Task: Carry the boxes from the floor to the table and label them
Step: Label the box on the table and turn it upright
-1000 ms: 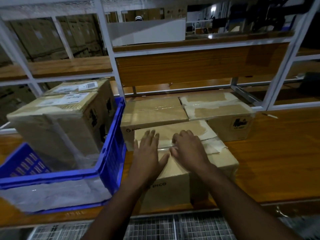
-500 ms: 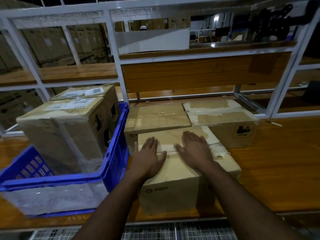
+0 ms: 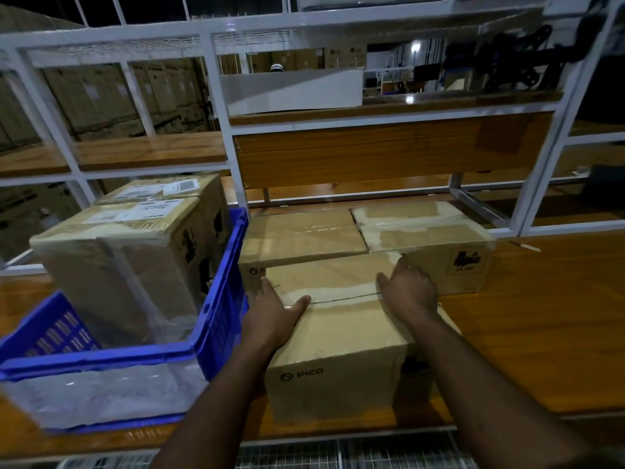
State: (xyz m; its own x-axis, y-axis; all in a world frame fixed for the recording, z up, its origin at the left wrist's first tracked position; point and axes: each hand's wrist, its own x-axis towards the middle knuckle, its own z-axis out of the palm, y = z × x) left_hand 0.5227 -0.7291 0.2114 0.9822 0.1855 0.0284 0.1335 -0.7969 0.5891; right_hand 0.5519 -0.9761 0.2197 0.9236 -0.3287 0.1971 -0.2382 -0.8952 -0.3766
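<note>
Two labelled cardboard boxes (image 3: 135, 252) stand in a blue crate (image 3: 216, 319) at the counter's (image 3: 541, 333) left end. Just right of the crate, a PICO box (image 3: 338, 340) sits at the front edge, touching two more boxes (image 3: 365, 231) behind it. The left hand (image 3: 274, 316) lies on its left top edge, fingers over the side, thumb across the tape. The right hand (image 3: 409, 292) curls over its right top edge, fingers bent round the far corner.
</note>
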